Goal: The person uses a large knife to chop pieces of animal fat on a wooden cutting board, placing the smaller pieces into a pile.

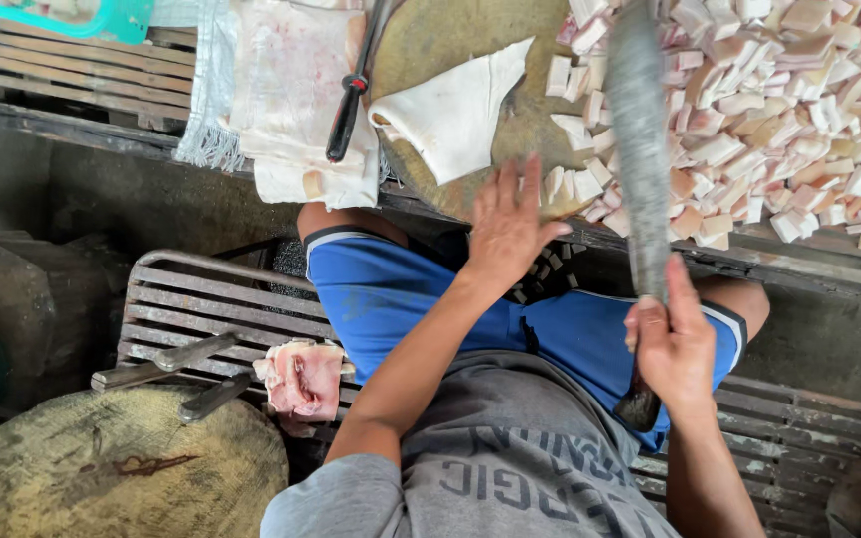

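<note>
On the round, worn wooden chopping block (430,40), we press our left hand (506,224) flat, fingers spread and gripping nothing, just beside the pale triangular slab of fat (455,110). Our right hand (672,344) clenches the long grey cleaver (638,130); we judge it wise to keep fingers clear of its edge.

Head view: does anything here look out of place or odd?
Yes. A raw pinkish meat piece lies alone on the slatted bench by the person's leg, beside two knives, far from the cutting block and the heap of cubes. Some cubes sit at the block's edge.
</note>
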